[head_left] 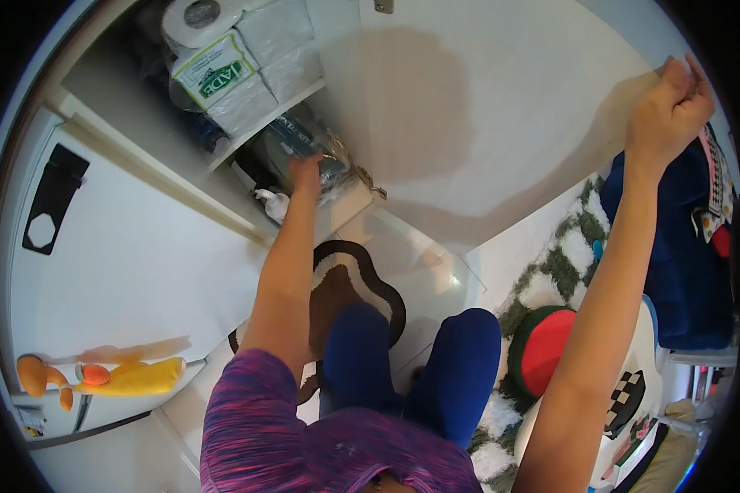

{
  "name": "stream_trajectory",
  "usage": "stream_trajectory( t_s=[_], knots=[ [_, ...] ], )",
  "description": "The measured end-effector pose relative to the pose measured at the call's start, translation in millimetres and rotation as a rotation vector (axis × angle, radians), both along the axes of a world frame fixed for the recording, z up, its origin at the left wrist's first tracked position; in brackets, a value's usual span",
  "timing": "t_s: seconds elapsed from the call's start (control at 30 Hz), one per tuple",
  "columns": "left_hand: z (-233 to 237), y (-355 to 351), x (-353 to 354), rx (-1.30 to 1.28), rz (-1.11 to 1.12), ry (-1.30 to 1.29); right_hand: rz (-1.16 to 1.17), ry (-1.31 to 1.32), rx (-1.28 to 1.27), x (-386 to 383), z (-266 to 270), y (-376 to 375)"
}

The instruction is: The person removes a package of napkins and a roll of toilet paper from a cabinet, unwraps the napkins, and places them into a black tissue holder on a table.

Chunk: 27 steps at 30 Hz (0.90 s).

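Note:
My left hand (306, 174) reaches into the lower compartment of an open cabinet. Its fingers are bent against a clear plastic package (292, 138) with dark contents or print, and the fingertips are partly hidden. A white pump bottle (273, 204) stands just beside that hand, with a dark item (255, 174) behind it. Up at the right, my right hand (672, 111) is closed at the outer edge of the pale cabinet door (501, 107), which is swung wide.
Wrapped toilet paper rolls (263, 57) fill the shelf above. A brown scalloped mat (349, 287) lies on the tiles below. To the right are a green and white shaggy rug (559, 275), a red round cushion (548, 349) and a navy padded seat (682, 279). A plush toy (131, 380) is at left.

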State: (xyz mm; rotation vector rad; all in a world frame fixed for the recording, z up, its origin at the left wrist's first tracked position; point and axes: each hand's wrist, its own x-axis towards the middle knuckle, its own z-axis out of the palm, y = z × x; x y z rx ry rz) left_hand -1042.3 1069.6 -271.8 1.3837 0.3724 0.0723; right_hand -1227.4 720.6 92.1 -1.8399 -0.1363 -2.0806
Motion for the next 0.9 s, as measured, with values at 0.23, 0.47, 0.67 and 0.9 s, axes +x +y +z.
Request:
stream_trajectory(
  t_s=[0.23, 0.47, 0.67, 0.9],
  knots=[
    [-10.9, 9.7, -195.2, -0.397, -0.374, 0.207, -0.274, -0.107, -0.183, -8.5, -19.3, 7.2],
    [6.0, -13.3, -307.9, -0.416, -0.69, 0.025, 0.681, 0.858, -0.059, -104.8, -152.4, 141.4],
    [17.4, 8.7, -350.1, -0.298, -0.959, 0.184, 1.133, 1.351, 0.673, -149.4, -194.2, 131.6],
    [44.6, -30.2, -376.6, -0.424, -0.985, 0.26, 0.897, 1.35, 0.231, -191.1, -267.6, 104.7]
  ],
)
